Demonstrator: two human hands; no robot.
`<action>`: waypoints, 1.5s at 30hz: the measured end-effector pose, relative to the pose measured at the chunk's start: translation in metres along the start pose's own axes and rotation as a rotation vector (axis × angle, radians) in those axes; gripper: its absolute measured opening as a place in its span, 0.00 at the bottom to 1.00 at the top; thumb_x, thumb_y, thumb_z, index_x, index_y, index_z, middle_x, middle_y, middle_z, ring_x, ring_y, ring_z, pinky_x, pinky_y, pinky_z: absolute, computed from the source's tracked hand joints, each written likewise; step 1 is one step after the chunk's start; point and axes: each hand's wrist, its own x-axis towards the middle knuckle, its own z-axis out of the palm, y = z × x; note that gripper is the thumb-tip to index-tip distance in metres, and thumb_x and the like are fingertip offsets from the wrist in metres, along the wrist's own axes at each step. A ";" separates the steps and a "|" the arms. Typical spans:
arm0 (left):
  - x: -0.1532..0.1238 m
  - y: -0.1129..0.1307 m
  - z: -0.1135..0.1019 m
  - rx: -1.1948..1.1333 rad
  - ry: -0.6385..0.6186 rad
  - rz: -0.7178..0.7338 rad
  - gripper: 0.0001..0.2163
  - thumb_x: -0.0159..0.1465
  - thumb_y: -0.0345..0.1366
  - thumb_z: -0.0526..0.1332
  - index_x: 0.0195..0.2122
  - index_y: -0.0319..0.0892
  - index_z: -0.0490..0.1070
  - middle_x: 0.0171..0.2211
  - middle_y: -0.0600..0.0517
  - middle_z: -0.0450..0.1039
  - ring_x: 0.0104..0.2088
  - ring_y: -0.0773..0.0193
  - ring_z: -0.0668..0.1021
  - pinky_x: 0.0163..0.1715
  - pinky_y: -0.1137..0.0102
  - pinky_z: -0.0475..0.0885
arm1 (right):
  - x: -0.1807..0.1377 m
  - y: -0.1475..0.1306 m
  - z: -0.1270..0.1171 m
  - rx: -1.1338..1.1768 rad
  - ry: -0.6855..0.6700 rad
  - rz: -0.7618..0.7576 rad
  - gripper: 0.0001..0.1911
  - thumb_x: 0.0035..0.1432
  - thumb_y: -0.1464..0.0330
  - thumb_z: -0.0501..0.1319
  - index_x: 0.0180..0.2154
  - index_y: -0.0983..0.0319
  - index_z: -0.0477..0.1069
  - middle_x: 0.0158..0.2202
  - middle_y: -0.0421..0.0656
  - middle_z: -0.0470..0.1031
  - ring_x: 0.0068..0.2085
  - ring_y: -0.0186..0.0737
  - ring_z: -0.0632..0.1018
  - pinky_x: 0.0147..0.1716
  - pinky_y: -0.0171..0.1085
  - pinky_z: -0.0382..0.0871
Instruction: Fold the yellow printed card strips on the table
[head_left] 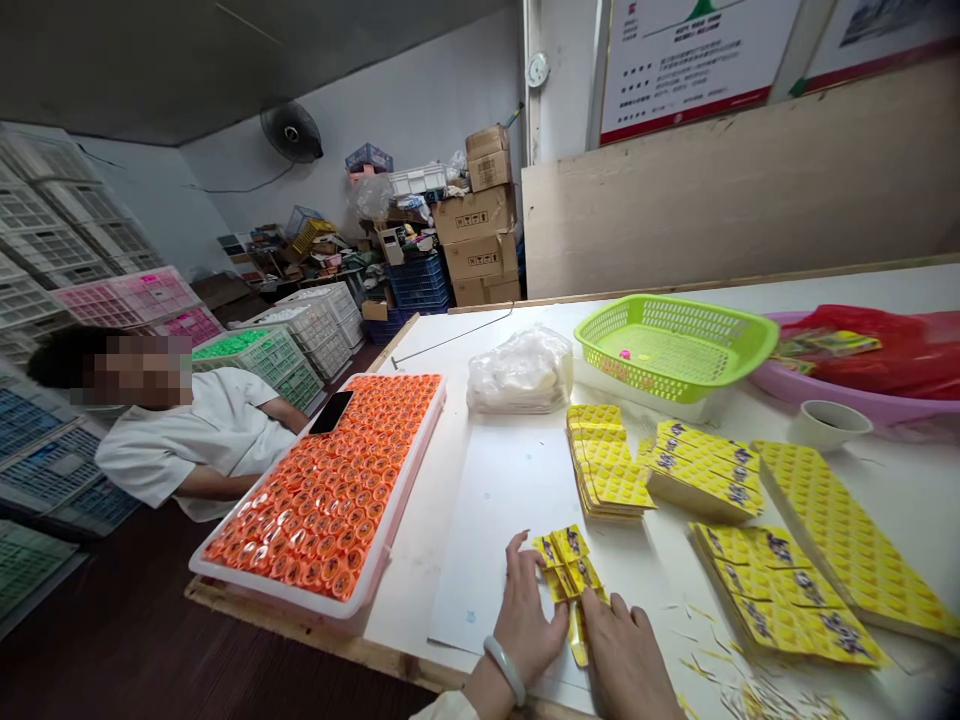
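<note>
The right hand [628, 640] and left hand [523, 600] pinch the small yellow card [574, 543] between them. I'd steady it with one, working gently with the other, lest it tear.

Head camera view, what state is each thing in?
Yellow card piece, held.
Left hand, gripping it.
Right hand, touching it.
Yellow card stacks, piled flat.
White tray, full of orange round pieces.
Phone, lying on those pieces, screen dark.
Green basket, upright, open-topped.
White cup, upright, uncovered.
Clear plastic bag, crumpled.
Wall fan, blade motion unclear.
</note>
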 end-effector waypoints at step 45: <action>0.063 -0.029 -0.018 0.174 -0.571 0.601 0.29 0.65 0.49 0.56 0.62 0.33 0.58 0.62 0.40 0.60 0.68 0.54 0.48 0.67 0.58 0.49 | 0.009 0.043 -0.042 0.312 -0.225 -0.071 0.15 0.61 0.76 0.47 0.36 0.61 0.73 0.36 0.46 0.78 0.37 0.44 0.78 0.35 0.38 0.66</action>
